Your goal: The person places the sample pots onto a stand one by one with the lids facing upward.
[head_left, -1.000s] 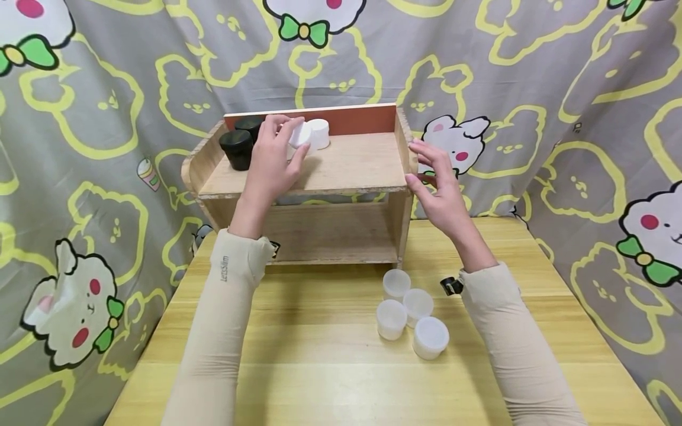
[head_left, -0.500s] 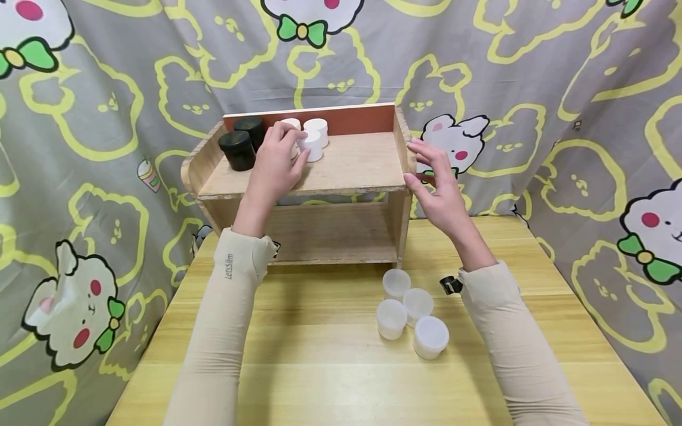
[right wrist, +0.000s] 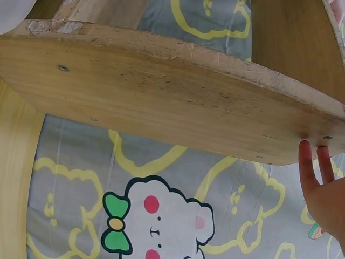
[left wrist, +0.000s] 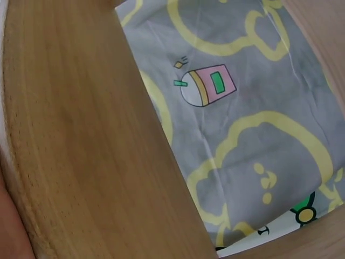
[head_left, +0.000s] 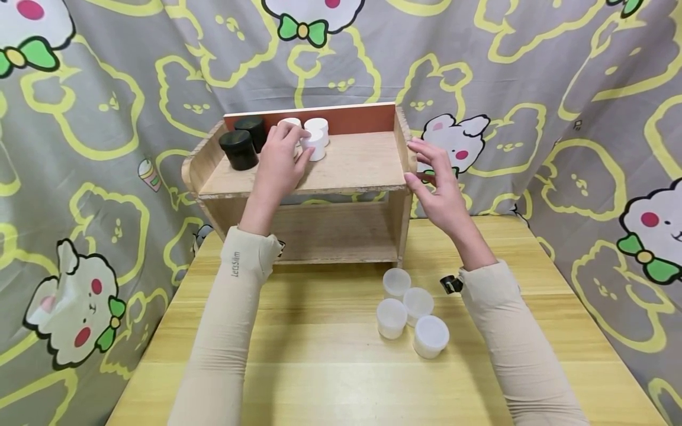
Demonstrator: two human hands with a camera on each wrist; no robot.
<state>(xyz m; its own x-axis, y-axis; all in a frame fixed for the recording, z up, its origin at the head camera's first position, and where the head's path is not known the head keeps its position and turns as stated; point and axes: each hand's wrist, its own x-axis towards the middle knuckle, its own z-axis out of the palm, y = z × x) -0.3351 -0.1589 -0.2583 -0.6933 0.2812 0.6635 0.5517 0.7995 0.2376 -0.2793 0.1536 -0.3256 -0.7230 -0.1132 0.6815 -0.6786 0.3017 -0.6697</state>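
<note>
On the upper board of a wooden shelf (head_left: 362, 163), my left hand (head_left: 278, 163) pinches a small white jar (head_left: 317, 148) between thumb and fingers. Right behind it stand two more white jars, one at the right (head_left: 318, 125) and one partly covered by the fingers (head_left: 290, 122). My right hand (head_left: 441, 192) touches the shelf's right side panel with fairly straight fingers. The right wrist view shows fingertips of that hand (right wrist: 327, 197) against the panel's outer face (right wrist: 161, 91). In the left wrist view, only a strip of skin shows beside the wood (left wrist: 97, 135); the jars are out of sight.
Two black jars, front (head_left: 238, 151) and back (head_left: 251, 129), stand at the shelf's left end. Several translucent lidded cups, one nearest the front (head_left: 430, 337), are grouped on the table (head_left: 330, 378) before the shelf's right leg. A patterned curtain (head_left: 181, 35) hangs behind.
Compared with a second ago, the white jar in my left hand is lower, farther right and in front of the other white ones. The hand has shifted slightly right; my right hand has stayed put.
</note>
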